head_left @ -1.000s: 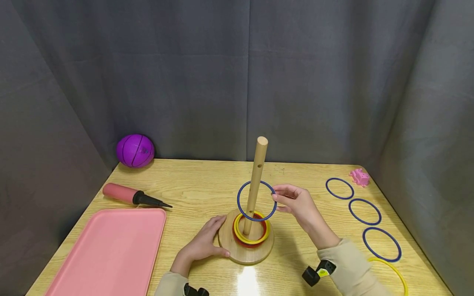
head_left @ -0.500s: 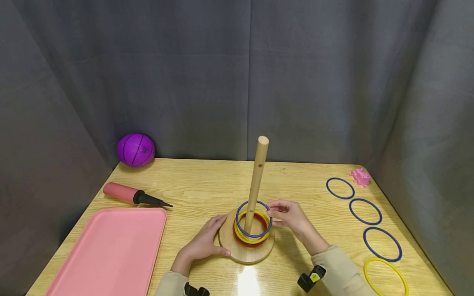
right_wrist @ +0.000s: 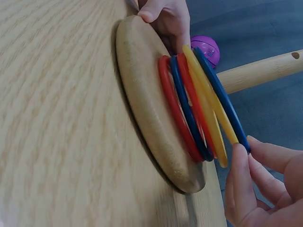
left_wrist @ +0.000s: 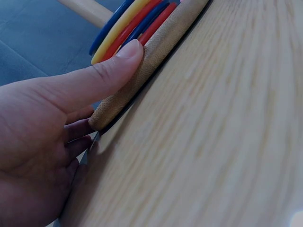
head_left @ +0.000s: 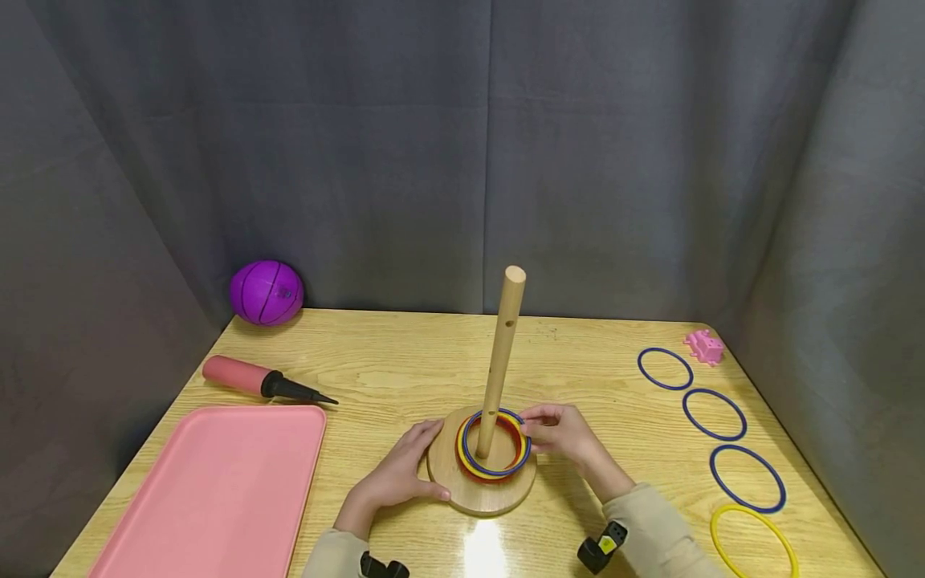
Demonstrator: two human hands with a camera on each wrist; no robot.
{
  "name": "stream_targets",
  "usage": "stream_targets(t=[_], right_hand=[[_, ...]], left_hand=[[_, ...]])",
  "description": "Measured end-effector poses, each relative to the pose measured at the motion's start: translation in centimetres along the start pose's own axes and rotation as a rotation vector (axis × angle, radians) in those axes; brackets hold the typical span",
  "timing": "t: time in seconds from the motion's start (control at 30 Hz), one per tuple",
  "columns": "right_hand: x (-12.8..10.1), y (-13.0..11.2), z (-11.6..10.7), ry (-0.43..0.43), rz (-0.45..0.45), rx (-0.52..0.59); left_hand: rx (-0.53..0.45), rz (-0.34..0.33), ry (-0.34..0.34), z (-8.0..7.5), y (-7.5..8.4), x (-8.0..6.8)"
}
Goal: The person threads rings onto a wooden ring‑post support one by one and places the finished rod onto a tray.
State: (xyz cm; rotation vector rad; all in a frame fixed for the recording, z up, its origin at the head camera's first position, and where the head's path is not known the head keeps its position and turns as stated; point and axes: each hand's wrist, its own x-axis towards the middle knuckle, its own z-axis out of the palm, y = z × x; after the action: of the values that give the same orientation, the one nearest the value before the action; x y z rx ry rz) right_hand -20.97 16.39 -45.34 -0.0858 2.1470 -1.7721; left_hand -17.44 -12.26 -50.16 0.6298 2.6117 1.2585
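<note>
Blue plastic ring (head_left: 495,468) tops the stacked rings on the round wooden peg base (head_left: 480,494); right hand (head_left: 562,433) pinches it in a narrow grip; left hand (head_left: 397,475) rests flat-fingered against the base rim.

L hand (head_left: 393,478) flat, R hand (head_left: 564,433) fingers pinched.

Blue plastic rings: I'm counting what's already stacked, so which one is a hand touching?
The top blue plastic ring on the wooden peg stand; the right hand pinches it, while three others lie loose on the table.
</note>
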Motion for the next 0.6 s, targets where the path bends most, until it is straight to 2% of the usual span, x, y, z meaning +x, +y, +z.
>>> stream_targets(t=[0.33,0.6], right_hand=[[0.1,0.4,0.0,-0.009,-0.005,-0.027],[0.0,0.1,-1.5,0.019,-0.035,-0.044]], left_hand=[[-0.012,-0.007,-0.013,0.0,0.0,0.0],[-0.009,-0.012,-0.016,-0.1,0.0,-0.1]])
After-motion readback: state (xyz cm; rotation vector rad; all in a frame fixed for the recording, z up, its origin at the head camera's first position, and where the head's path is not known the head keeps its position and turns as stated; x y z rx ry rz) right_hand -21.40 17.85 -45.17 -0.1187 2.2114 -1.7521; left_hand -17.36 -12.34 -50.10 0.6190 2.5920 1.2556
